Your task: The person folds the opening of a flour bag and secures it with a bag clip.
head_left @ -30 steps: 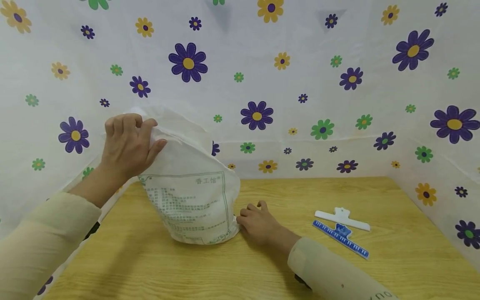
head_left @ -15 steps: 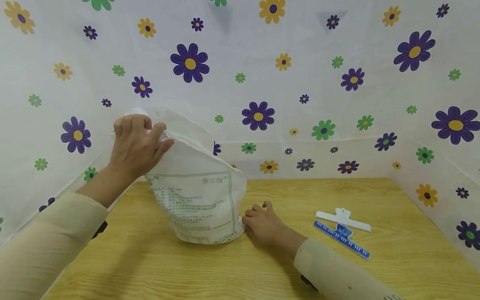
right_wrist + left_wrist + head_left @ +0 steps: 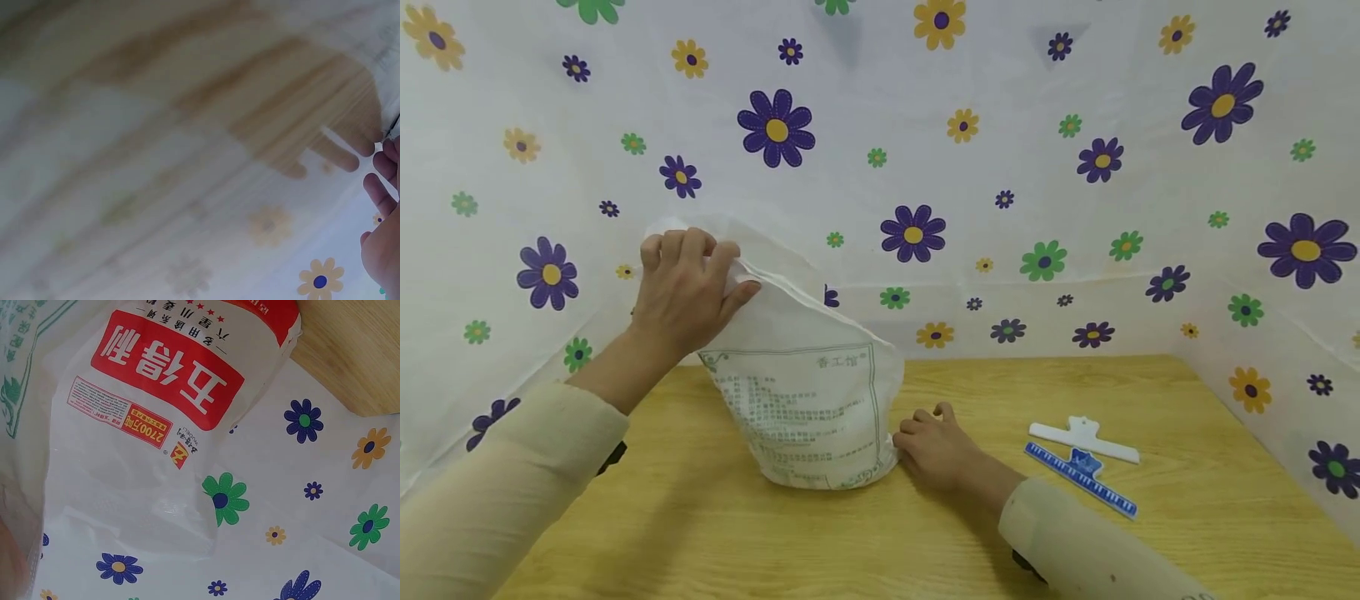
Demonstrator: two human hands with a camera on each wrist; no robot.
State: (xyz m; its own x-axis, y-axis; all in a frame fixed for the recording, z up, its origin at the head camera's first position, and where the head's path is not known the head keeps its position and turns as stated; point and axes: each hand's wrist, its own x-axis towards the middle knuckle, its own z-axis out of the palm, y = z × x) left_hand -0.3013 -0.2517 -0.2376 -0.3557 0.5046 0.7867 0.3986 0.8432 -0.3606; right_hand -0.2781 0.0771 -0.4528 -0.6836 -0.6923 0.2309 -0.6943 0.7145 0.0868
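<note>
A white flour sack with green print stands on the table in the head view, leaning, its top edge slack. The left hand grips the sack's upper left edge, thumb on the near side. At the lower right corner, the right hand pinches the sack's crumpled edge with curled fingers. The left wrist view shows the sack's other face, with red panels and lettering; a blurred part of the left hand is at the left border. The right hand is partly visible in the right wrist view.
On the right of the wood-grain table lie a white bag clip and a blue clip with a piano-key pattern, close together. A white flowered cloth hangs behind and at both sides.
Both hands and the sack have moved a little to the right across the table. Their grips look the same, and the two clips stay in place.
</note>
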